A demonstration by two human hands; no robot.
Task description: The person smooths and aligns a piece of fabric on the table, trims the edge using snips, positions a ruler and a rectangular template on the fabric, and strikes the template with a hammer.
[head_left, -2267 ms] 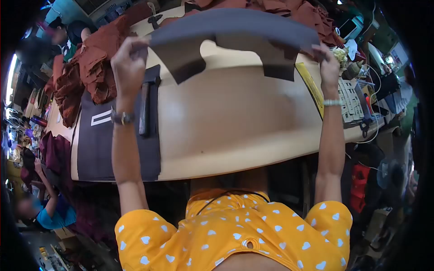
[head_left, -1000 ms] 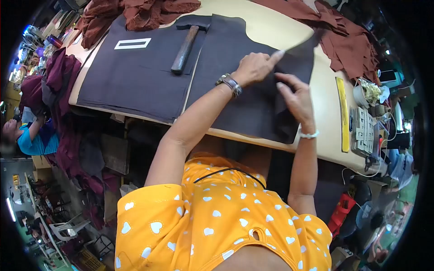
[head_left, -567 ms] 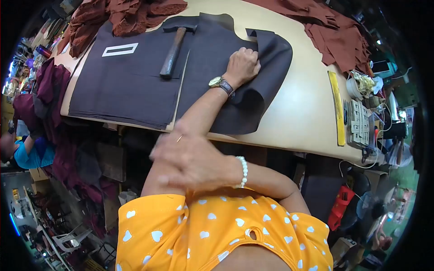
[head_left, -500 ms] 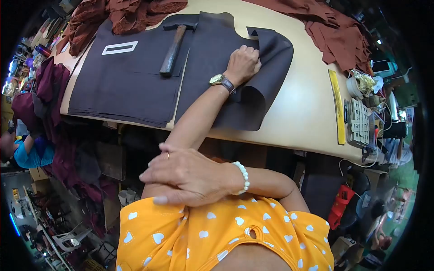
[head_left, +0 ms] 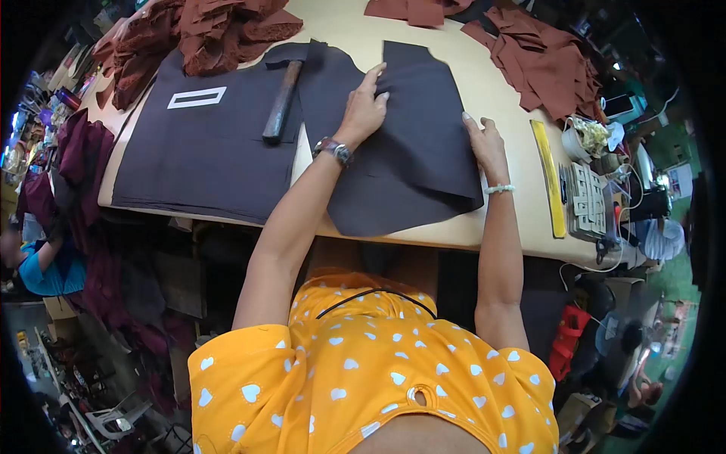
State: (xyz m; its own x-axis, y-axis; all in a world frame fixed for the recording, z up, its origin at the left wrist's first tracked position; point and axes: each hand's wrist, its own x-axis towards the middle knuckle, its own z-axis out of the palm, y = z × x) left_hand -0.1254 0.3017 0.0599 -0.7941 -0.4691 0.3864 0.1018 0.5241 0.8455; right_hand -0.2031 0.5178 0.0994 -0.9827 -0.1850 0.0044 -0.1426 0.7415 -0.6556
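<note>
A dark cut sheet of fabric or leather [head_left: 416,113] lies on the table, its right side lifted and curled near the front. My left hand [head_left: 364,110], wearing a watch, rests at the sheet's upper left edge, with forefinger stretched out and thumb apart. Beside the sheet's right edge is my right hand [head_left: 488,147], with a beaded bracelet; its thumb and forefinger are spread, and the thumb is close to or touching the edge. Left of my hands a hammer [head_left: 281,102] lies on a stack of dark cut pieces [head_left: 204,151]. A white rectangular frame [head_left: 197,97] lies on the same stack.
Rust-brown pieces are heaped at the table's back left [head_left: 234,34] and back right [head_left: 541,57]. A yellow ruler [head_left: 548,178] and a light woven basket [head_left: 587,200] are at the table's right end. Another person's blue sleeve [head_left: 45,268] shows at far left.
My right hand has left my left forearm and reached the sheet's right edge. My left hand has moved left and its fist has opened. The sheet has shifted and unrolled flatter.
</note>
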